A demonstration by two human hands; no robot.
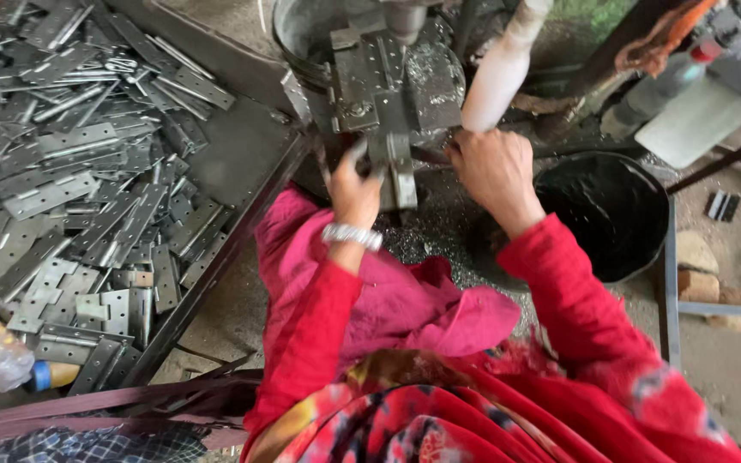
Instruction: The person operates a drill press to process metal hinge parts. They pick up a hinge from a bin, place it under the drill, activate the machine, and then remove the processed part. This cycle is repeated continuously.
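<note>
At the drill press, the left hand (352,184) is pinching a steel hinge (398,167) on the fixture; the right hand (495,167) is clenching the white lever (499,73). Judged stiff, light, sharp-edged; best gripped by its flat leaf.

Drill spindle (406,17) cut off by the top edge; left hand's fingertips (355,154) hidden behind the hinge (399,167) on the jig; white lever handle (501,69) runs out of frame; hinge pile (62,154) cropped at left
</note>
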